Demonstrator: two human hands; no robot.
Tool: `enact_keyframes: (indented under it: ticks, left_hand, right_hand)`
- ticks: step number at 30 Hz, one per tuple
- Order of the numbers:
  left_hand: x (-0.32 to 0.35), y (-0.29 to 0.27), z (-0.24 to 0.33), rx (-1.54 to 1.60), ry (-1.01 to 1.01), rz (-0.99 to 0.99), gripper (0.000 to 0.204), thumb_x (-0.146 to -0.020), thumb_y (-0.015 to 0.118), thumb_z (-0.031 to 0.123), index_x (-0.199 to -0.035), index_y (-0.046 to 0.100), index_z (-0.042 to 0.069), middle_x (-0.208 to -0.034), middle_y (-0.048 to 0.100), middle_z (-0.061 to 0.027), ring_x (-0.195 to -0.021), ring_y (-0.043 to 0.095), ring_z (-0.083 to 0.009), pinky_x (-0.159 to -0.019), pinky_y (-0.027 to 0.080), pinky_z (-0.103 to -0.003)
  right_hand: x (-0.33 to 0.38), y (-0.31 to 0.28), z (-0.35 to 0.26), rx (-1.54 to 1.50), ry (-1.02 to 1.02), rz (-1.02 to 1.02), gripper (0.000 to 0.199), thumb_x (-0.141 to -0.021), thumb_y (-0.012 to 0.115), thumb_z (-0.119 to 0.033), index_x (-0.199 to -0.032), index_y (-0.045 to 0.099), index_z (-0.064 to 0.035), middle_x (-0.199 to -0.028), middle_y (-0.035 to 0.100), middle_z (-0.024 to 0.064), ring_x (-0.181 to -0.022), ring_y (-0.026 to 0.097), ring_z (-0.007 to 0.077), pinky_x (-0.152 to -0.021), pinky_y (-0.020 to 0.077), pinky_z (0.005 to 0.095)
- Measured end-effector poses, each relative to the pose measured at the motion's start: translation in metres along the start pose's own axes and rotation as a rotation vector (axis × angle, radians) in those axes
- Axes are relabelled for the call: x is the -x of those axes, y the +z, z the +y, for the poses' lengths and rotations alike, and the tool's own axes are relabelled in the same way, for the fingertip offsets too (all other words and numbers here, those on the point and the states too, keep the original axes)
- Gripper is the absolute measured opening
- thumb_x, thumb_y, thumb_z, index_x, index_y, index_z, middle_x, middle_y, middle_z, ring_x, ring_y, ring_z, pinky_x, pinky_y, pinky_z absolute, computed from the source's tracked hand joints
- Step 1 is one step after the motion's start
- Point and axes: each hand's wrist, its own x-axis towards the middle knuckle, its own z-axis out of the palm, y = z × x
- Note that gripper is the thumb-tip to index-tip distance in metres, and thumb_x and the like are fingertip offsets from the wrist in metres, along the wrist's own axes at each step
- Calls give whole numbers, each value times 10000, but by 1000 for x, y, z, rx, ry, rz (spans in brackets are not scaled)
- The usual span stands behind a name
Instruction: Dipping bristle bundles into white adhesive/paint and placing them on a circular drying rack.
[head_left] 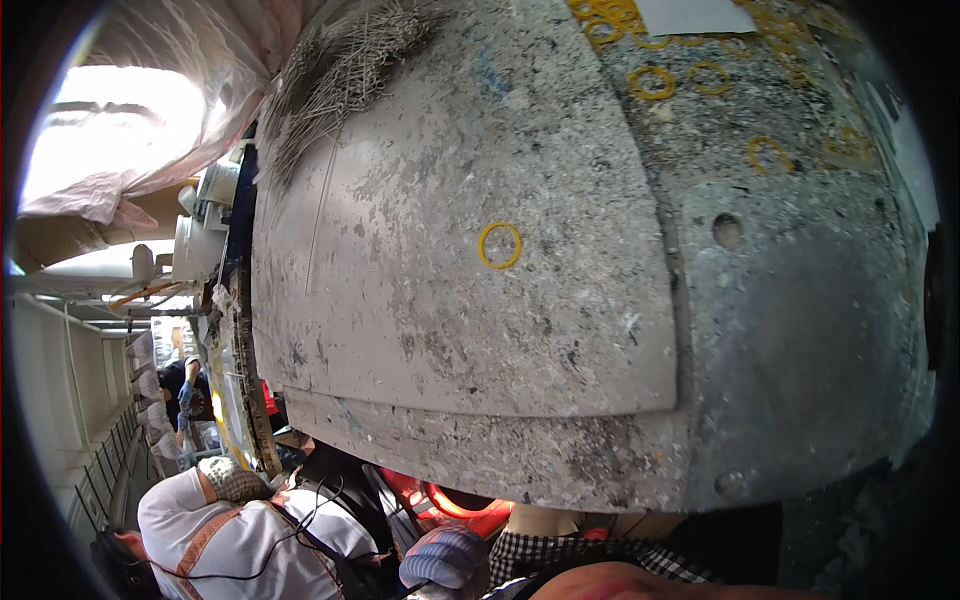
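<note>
Neither of my hands shows on the worktable. A patch of bare skin (620, 582) comes in at the lower edge, with no fingers visible; I cannot tell which part of the body it is. Beside it is black-and-white checked cloth (535, 555). A single yellow ring (500, 246) lies flat near the middle of the grey, paint-spotted board (420, 300). At the board's far left is a tangled heap of thin, stiff wires or rods (345, 75). One loose thin rod (321, 215) lies apart, pointing toward the near side.
Several yellow rings (652, 83) lie at the far right by a white sheet (697, 16). A grey metal plate (800, 330) with a round hole covers the right side. A person in a white top (230, 540) is at the lower left, near a red stool or chair (465, 510).
</note>
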Motion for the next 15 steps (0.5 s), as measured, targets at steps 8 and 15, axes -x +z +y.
enact_keyframes:
  ticks: [8,15]
  left_hand:
    - [-162,217,75,25,-384,-74,453,-1010,548,348,-666,476,61,-492,421,-23,-379,387,-147,-354,311,-291]
    - [-174,277,123,79,-564,-310,394,-1014,557,270,-687,445,81,-535,386,7,-426,355,-95,-388,285,-245]
  right_hand:
    - [327,-23,151,0,576,-257,270,-932,526,-294,-1074,640,-95,-1028,709,127,-930,681,323,-802,529,473]
    - [664,26,56,-140,454,-685,260,-901,508,-185,-1077,676,-93,-1013,698,154,-961,675,310,-844,520,502]
